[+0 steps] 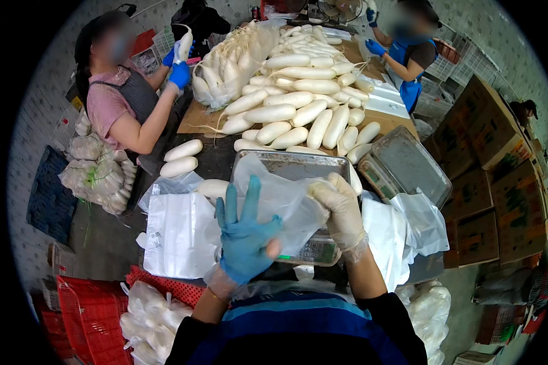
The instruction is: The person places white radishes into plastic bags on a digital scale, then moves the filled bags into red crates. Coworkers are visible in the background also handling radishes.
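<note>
My right hand (342, 212), in a pale thin glove, grips the edge of a clear plastic bag (283, 205) over a digital scale with a metal tray (297, 160). My left hand (249, 228), in a blue glove, is spread open in front of the bag; whether its fingers touch the film I cannot tell. Beyond the scale lies a heap of white radishes (297, 98). One radish (212, 188) sits left of the scale tray. Flat stacks of plastic bags lie to the left (178, 237) and to the right (383, 237) of my hands.
A second tray scale (406, 164) stands tilted at the right. Across the table are two co-workers in blue gloves, the left one holding a radish (182, 45). Cardboard boxes (513, 205) are stacked at right. Red crates (91, 315) and filled bags (150, 324) are below left.
</note>
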Tool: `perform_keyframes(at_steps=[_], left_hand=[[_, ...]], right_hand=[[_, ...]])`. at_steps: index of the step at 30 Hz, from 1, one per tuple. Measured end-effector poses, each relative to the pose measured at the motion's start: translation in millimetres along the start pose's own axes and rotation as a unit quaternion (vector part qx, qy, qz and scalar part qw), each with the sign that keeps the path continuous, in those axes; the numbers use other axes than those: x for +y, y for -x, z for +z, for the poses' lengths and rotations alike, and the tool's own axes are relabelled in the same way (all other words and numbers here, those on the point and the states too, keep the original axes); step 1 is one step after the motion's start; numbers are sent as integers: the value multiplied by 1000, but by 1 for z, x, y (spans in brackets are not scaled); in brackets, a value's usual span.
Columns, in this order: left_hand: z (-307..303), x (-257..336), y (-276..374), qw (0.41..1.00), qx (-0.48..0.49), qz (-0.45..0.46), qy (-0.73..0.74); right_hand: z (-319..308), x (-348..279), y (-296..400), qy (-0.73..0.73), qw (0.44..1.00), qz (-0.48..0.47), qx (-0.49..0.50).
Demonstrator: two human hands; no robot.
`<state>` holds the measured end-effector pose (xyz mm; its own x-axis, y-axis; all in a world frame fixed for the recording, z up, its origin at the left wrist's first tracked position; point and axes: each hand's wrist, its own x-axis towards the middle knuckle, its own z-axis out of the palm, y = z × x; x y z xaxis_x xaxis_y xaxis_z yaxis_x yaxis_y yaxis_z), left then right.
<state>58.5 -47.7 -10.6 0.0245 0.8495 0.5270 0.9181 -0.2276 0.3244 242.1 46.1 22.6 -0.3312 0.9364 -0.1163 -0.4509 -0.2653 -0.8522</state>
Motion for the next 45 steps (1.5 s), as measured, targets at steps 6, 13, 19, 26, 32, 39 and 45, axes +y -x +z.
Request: perform_keyframes(at_steps=[6, 13, 19, 26, 32, 39, 45], left_hand=[[1, -31, -9, 945, 154, -146, 247], [47, -23, -23, 994, 0, -8, -112], [14, -60, -23, 958, 119, -157, 207], [-5, -24, -37, 822, 127, -285, 475], [34, -56, -18, 803, 59, -324, 496], [97, -74, 15, 790, -57, -389, 470], [92, -65, 7, 813, -11, -368, 451]], right_hand=[[-8, -28, -9, 195, 980, -36, -17], [8, -16, -5, 243, 961, -44, -126], [-25, -30, -39, 496, 793, -355, 2], [13, -33, -8, 594, 655, -383, -266], [-49, 19, -53, 606, 652, -146, -432], [-78, -7, -160, 443, 880, -132, -108], [-179, 20, -310, 526, 818, -12, 233]])
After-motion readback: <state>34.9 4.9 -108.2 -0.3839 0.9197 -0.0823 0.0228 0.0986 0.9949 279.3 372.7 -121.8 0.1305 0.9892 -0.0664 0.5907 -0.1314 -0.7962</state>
